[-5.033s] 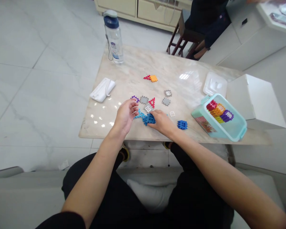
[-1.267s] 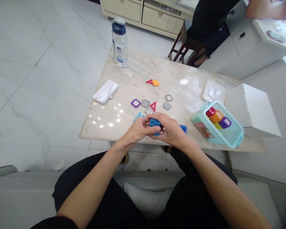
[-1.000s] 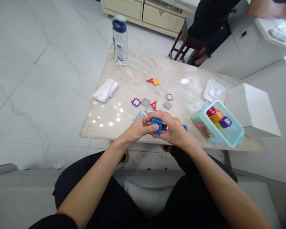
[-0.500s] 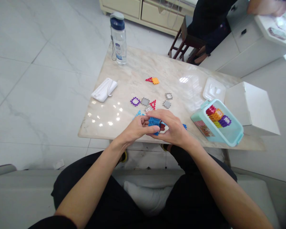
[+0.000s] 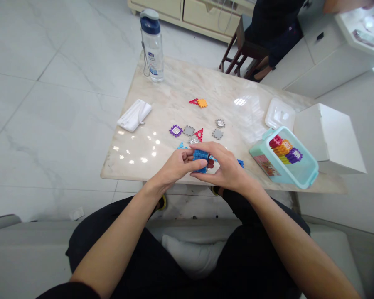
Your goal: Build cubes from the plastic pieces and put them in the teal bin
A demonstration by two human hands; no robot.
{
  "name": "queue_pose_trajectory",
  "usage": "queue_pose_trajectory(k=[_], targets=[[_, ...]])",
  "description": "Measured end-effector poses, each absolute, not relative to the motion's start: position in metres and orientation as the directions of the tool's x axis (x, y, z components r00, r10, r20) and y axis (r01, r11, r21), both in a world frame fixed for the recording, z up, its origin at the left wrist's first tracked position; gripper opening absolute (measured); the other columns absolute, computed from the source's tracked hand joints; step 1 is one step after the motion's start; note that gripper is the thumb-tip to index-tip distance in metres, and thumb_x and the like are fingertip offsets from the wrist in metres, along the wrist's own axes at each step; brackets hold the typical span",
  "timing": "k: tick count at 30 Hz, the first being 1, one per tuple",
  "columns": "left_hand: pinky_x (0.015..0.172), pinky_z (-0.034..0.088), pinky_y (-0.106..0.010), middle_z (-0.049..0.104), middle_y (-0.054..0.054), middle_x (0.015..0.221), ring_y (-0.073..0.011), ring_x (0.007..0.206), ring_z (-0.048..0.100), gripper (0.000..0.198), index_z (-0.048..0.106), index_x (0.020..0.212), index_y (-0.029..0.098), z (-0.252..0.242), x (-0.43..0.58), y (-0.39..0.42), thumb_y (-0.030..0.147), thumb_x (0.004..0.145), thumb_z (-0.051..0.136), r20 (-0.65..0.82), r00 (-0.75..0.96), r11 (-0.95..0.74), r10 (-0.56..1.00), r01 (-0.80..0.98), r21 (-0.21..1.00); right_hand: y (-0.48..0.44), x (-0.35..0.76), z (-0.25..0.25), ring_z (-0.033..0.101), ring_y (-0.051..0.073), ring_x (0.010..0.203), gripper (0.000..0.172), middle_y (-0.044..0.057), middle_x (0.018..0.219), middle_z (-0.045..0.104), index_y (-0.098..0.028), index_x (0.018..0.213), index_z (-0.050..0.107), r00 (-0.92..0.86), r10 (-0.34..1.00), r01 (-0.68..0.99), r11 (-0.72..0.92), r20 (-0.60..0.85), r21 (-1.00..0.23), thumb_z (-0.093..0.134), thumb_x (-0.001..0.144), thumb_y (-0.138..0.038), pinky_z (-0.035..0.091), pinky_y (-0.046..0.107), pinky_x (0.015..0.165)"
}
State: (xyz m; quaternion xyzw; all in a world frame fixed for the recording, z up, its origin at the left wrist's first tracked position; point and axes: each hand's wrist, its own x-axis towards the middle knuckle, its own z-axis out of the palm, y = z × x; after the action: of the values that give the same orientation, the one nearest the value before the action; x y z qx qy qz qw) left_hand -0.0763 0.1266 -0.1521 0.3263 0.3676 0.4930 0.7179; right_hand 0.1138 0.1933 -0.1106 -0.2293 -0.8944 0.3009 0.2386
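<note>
Both my hands meet over the near edge of the marble table (image 5: 162, 104). My left hand (image 5: 176, 166) and my right hand (image 5: 224, 166) are closed together on a small blue block assembly (image 5: 200, 157) of toothed plastic tiles, with a dark red piece tucked against it. More tiles lie just beyond my fingers: a purple one (image 5: 175, 130), grey ones (image 5: 188, 131), a red triangle (image 5: 200, 134), and a blue piece (image 5: 240, 163) by my right wrist. A red and orange pair (image 5: 199, 102) lies farther back.
A teal tub (image 5: 299, 174) with several coloured tiles stands at the right, its clear lid (image 5: 279, 114) behind it, beside a white box (image 5: 328, 139). A water bottle (image 5: 151, 45) and a white pouch (image 5: 134, 115) are at the left. Another person sits beyond the table.
Five seconds ago my hands lay on the table among the tiles; they have since lifted the blue assembly off it. In the last second they keep turning it slightly between the fingers.
</note>
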Motion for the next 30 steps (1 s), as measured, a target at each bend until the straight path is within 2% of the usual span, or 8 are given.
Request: queue_pose_trajectory(k=[5,8,11,15,21,26,30], targets=[[0.091,0.066,-0.039,0.086,-0.016,0.101,-0.0306,0.096,0.083,0.051,0.084,0.109,0.011,-0.1534,-0.0747,0.1286,0.049,0.078,0.099,-0.196,0.248,0.297,0.949,-0.484,0.823,0.1933,0.1136,-0.1125,0.074,0.028,0.128,0.054,0.008,0.137,0.078,-0.031,0.146,0.067,-0.764,0.548,0.233,0.727,0.341,-0.646,0.084,0.096,-0.037,0.060,0.048,0.114],[0.093,0.065,-0.040,0.086,-0.016,0.100,-0.0312,0.099,0.083,0.049,0.085,0.105,0.011,-0.1539,-0.0732,0.1293,0.051,0.079,0.097,-0.184,0.238,0.279,0.954,-0.473,0.835,0.1917,0.1132,-0.1133,0.074,0.028,0.130,0.053,0.007,0.140,0.077,-0.033,0.148,0.066,-0.773,0.556,0.238,0.700,0.304,-0.674,0.082,0.097,-0.034,0.060,0.047,0.114],[0.094,0.065,-0.040,0.086,-0.016,0.102,-0.0315,0.101,0.082,0.049,0.085,0.107,0.011,-0.1562,-0.0734,0.1289,0.049,0.078,0.098,-0.193,0.214,0.274,0.958,-0.467,0.840,0.1896,0.1135,-0.1125,0.073,0.028,0.130,0.056,0.007,0.142,0.076,-0.033,0.151,0.064,-0.778,0.573,0.260,0.667,0.258,-0.698,0.081,0.097,-0.033,0.061,0.046,0.113],[0.090,0.066,-0.038,0.086,-0.016,0.104,-0.0314,0.102,0.083,0.051,0.085,0.112,0.012,-0.1600,-0.0753,0.1286,0.047,0.078,0.099,-0.219,0.219,0.299,0.951,-0.458,0.837,0.1890,0.1145,-0.1118,0.072,0.029,0.133,0.064,0.007,0.145,0.075,-0.032,0.154,0.062,-0.773,0.576,0.256,0.667,0.266,-0.700,0.086,0.095,-0.037,0.060,0.047,0.116],[0.088,0.066,-0.034,0.086,-0.015,0.104,-0.0274,0.095,0.083,0.049,0.085,0.113,0.013,-0.1597,-0.0746,0.1289,0.045,0.078,0.100,-0.183,0.233,0.277,0.955,-0.489,0.827,0.1902,0.1142,-0.1126,0.073,0.027,0.132,0.055,0.007,0.143,0.076,-0.032,0.148,0.066,-0.767,0.556,0.216,0.693,0.319,-0.688,0.084,0.096,-0.035,0.060,0.046,0.116],[0.090,0.065,-0.036,0.086,-0.016,0.107,-0.0309,0.101,0.083,0.053,0.085,0.111,0.013,-0.1573,-0.0744,0.1277,0.049,0.076,0.100,-0.169,0.215,0.255,0.962,-0.480,0.839,0.1895,0.1129,-0.1107,0.073,0.028,0.134,0.053,0.006,0.145,0.076,-0.033,0.147,0.067,-0.769,0.562,0.229,0.687,0.304,-0.690,0.083,0.096,-0.033,0.061,0.048,0.116],[0.091,0.065,-0.035,0.085,-0.018,0.114,-0.0321,0.107,0.082,0.057,0.084,0.116,0.013,-0.1562,-0.0762,0.1280,0.049,0.076,0.100,-0.182,0.235,0.278,0.955,-0.483,0.830,0.1909,0.1149,-0.1100,0.065,0.030,0.146,0.064,0.008,0.158,0.067,-0.033,0.156,0.060,-0.783,0.547,0.239,0.705,0.298,-0.668,0.083,0.096,-0.035,0.057,0.052,0.123]])
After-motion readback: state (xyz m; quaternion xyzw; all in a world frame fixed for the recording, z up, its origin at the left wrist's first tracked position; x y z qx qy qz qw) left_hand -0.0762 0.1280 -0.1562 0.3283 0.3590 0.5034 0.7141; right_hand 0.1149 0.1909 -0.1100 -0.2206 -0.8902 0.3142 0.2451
